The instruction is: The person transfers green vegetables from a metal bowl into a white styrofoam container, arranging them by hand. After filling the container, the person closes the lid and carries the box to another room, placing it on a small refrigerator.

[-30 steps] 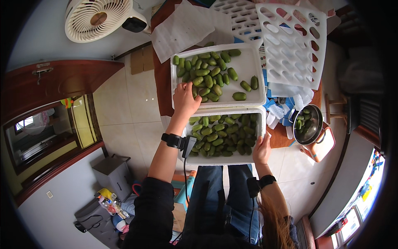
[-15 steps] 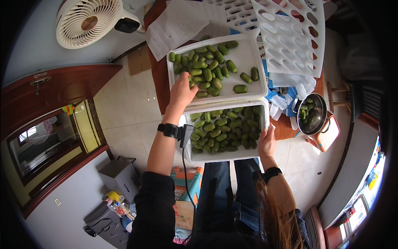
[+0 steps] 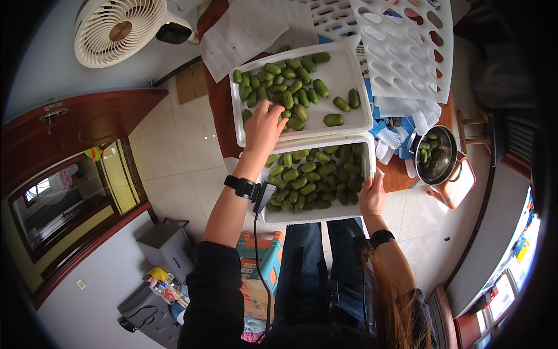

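Observation:
Two white foam boxes lie end to end in front of me, both holding small green cucumbers. The far, shallow foam box has a loose heap of cucumbers toward its left, with a few lying apart at the right. My left hand reaches over that box's near left corner, fingers curled around a small cucumber among the others; the palm side is hidden. Closer to my body, the near foam box is thickly covered with cucumbers. Its right wall is gripped by my right hand.
Right of the boxes, a metal pot with some cucumbers rests on a stool. Perforated white foam sheets and a plain sheet cover the table's far side. A fan stands far left. A cable hangs from my left wrist.
My left hand has shifted slightly right and nearer across the far box, and cucumbers around its fingers have moved. My right hand keeps its place on the near box.

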Available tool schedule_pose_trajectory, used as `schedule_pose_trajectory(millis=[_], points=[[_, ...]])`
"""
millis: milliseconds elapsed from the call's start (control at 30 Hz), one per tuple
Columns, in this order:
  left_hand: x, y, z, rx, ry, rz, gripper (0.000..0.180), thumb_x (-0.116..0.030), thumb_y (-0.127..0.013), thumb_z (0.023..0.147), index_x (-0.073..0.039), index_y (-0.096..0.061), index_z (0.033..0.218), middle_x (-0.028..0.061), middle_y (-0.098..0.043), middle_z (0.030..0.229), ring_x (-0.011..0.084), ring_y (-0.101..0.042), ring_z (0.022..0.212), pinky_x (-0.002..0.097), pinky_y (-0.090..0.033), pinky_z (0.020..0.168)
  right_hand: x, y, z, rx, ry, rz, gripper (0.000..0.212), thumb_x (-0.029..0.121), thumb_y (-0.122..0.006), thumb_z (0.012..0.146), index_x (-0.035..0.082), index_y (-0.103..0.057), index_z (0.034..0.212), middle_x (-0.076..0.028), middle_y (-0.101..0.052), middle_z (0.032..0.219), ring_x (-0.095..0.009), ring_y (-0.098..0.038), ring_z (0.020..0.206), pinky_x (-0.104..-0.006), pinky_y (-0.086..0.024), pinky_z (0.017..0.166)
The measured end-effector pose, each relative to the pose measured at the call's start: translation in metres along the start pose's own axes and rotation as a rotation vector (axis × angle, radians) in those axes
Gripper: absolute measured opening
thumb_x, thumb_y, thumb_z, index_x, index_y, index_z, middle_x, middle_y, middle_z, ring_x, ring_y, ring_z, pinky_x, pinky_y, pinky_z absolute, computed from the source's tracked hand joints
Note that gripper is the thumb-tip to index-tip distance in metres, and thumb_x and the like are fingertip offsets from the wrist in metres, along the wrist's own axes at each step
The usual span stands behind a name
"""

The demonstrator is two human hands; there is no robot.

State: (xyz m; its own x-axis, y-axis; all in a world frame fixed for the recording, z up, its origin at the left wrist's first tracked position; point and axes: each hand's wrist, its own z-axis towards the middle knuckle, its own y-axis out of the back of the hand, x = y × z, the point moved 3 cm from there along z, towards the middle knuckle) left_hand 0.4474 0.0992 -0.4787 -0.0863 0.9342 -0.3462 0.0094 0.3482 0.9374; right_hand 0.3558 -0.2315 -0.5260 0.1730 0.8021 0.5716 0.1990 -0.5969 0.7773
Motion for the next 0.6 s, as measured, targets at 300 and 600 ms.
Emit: schedule_pose_trajectory(millis=[300, 600], points=[[0.017, 0.031, -0.026, 0.020, 0.209, -0.445, 0.030, -0.025, -0.070, 0.085, -0.005, -0.064, 0.107, 0.0121, -0.056, 0.095, 0.0263, -0.061, 0.079, 0.0354, -0.049, 0.067, -0.004, -0.002, 0.001, -0.009, 0.010, -0.003, 0.038, 0.025, -0.047, 0.097, 0.010, -0.044, 0.132, -0.019, -0.062, 0.111, -0.041, -0.061, 0.094, -0.0456, -0.051, 0.074], [-0.003, 0.030, -0.124, 0.160, 0.175, 0.026, 0.027, -0.021, -0.074, 0.077, -0.009, -0.063, 0.099, 0.0060, -0.053, 0.092, 0.0239, -0.060, 0.078, 0.0356, -0.051, 0.062, -0.004, -0.003, 0.000, 0.024, -0.035, -0.008, 0.038, 0.024, -0.047, 0.097, 0.011, -0.044, 0.132, -0.019, -0.063, 0.109, -0.041, -0.061, 0.093, -0.0458, -0.050, 0.073]])
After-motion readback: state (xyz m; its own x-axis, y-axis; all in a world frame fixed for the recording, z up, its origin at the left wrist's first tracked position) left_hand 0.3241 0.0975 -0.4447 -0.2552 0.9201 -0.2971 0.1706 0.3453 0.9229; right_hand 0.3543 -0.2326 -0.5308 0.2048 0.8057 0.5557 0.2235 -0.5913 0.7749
